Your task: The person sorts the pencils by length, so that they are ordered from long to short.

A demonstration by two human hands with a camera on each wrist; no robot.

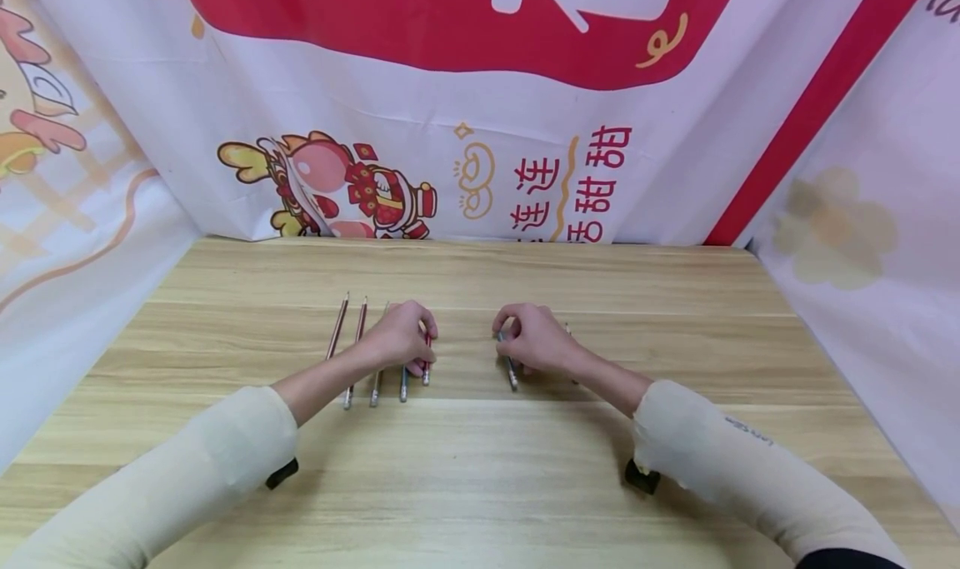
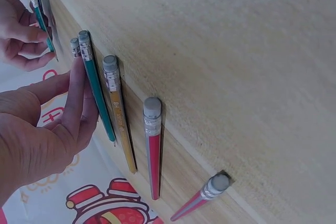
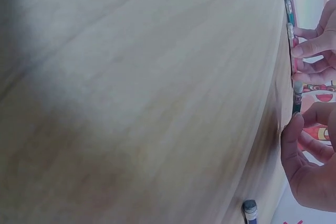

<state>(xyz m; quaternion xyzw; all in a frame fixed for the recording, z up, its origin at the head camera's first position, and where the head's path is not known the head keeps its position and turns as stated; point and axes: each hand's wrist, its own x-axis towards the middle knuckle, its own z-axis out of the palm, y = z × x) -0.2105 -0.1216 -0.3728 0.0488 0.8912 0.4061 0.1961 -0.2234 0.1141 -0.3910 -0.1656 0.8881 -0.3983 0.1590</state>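
Observation:
My left hand [image 1: 401, 336] pinches a red pencil [image 1: 427, 367] lying on the wooden table, its eraser end pointing toward me. Just left of it is a green pencil [image 2: 94, 82], then a yellow pencil [image 2: 121, 119] and two red-striped pencils [image 2: 153, 150] [image 2: 197, 201], spaced in a row with erasers nearest me. My right hand [image 1: 534, 337] holds another green pencil [image 1: 512, 372] between thumb and fingers, slightly slanted, across a gap from the left hand. Beyond it a dark pencil [image 3: 250, 211] lies mostly hidden under my right forearm in the head view.
The wood-grain table [image 1: 465, 486] runs back to a white and red printed cloth [image 1: 420, 102] hanging behind it. More printed cloth hangs at the left [image 1: 67, 177] and right [image 1: 855, 302] sides. Cream sleeves [image 1: 195, 461] cover both forearms.

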